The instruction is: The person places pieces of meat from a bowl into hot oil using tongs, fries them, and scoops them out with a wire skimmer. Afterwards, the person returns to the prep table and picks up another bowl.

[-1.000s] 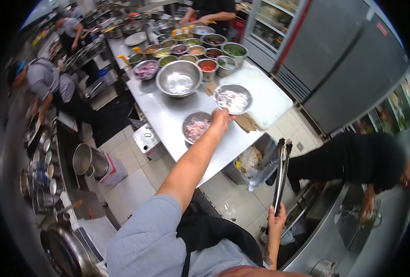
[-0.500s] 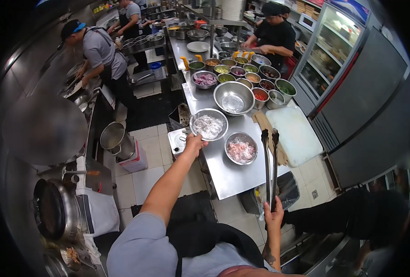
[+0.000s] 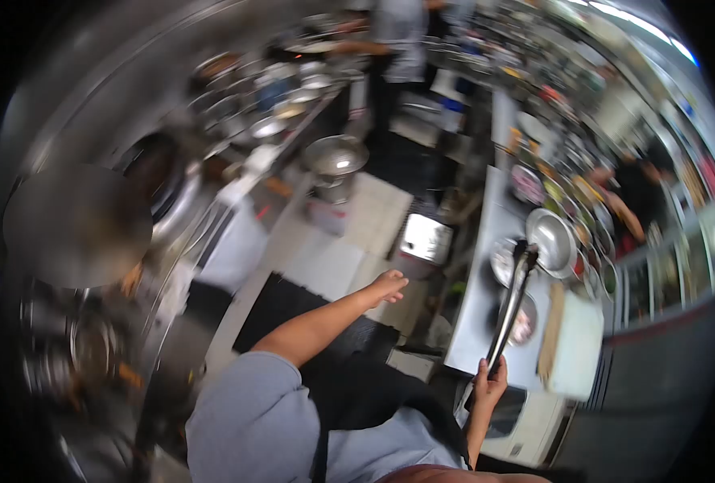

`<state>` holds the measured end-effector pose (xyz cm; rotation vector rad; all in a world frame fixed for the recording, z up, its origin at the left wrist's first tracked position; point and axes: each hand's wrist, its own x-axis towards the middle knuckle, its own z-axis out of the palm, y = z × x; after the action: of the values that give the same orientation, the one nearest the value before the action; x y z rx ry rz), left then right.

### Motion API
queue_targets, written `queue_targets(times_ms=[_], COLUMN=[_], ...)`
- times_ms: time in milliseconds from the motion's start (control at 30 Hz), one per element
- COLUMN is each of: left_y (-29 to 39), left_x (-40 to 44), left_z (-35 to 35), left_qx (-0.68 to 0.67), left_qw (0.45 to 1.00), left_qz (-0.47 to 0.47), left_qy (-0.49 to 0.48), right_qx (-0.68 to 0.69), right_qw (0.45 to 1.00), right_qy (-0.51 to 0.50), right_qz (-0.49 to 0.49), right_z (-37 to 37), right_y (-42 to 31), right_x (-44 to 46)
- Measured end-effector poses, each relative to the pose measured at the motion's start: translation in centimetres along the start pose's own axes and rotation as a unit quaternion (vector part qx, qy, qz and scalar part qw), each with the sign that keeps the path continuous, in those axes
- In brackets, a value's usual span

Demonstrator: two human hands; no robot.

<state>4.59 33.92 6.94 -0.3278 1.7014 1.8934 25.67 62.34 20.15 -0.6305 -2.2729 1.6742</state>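
My left hand (image 3: 389, 286) is off the bowls, out over the floor beside the table, with its fingers curled and nothing visible in them. In my right hand (image 3: 491, 381) is a long pair of metal tongs (image 3: 506, 314), pointing up and away over the table. Behind the tongs stands a metal bowl of pinkish pieces dusted with white (image 3: 523, 324). The bowl of white-coated pieces (image 3: 501, 262) sits near the table's left edge. A larger metal bowl (image 3: 552, 241) stands beside it, partly behind the tong tips.
A steel table (image 3: 474, 338) carries a white cutting board (image 3: 576, 342) and several blurred ingredient containers. A pot (image 3: 335, 157) stands at the aisle's left, near the stove line. Dark mats (image 3: 273, 310) cover parts of the floor. Blurred co-workers stand at the back and right.
The view has swung left and blurred. My left hand has let go of the bowl of white-coated pieces, now on the table. The tongs remain in my right hand.
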Motion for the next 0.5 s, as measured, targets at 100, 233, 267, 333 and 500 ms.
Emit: queue_targets(times_ms=[100, 233, 267, 333, 500], left_y=[-4.6, -8.3, -9.3, -11.8, -17.0], left_x=[-7.5, -21.7, -25.3, -32.0, -41.1], left_z=[-11.0, -22.5, -24.8, -28.1, -31.2], left_qx=[-0.034, -0.155, -0.161, -0.156, -0.057], left_qw=[0.988, 0.911, 0.883, 0.799, 0.589], left_qz=[0.023, 0.117, 0.145, 0.208, 0.139], left_qy=[0.148, 0.363, 0.417, 0.542, 0.794], right_qx=[-0.021, -0.005, 0.017, 0.010, 0.029], right_qw=[0.995, 0.974, 0.964, 0.945, 0.892], right_qy=[-0.054, -0.154, -0.189, -0.251, -0.327], right_qz=[-0.085, -0.164, -0.186, -0.211, -0.311], right_z=[5.7, 14.4, 16.7, 20.9, 30.5], right_y=[-0.7, -3.9, -3.9, -8.2, -9.8], right_x=[3.2, 5.6, 6.6, 4.8, 4.1])
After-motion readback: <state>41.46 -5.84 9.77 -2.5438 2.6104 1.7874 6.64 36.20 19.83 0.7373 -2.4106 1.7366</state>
